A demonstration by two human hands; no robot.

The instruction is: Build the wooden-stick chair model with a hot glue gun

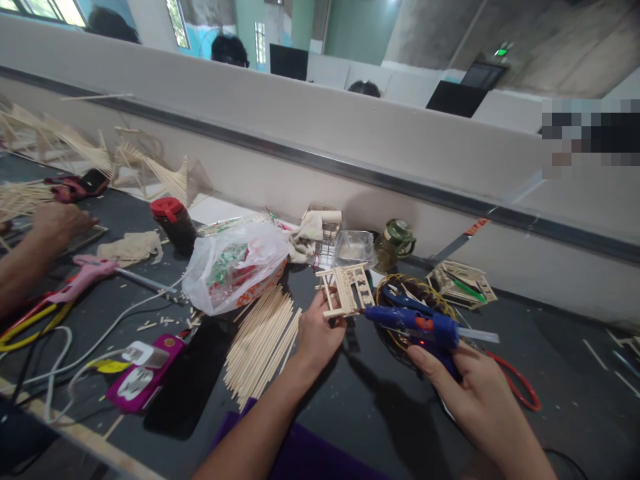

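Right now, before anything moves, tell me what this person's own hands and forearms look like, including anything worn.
The left hand and right hand are bare, without gloves. The left forearm and right forearm show no sleeve, watch or bracelet within the picture. I can make out no ring or marking, though part of each hand is hidden.

Dark tabletop (555, 340), pale partition (300, 115), bright windows (177, 23)
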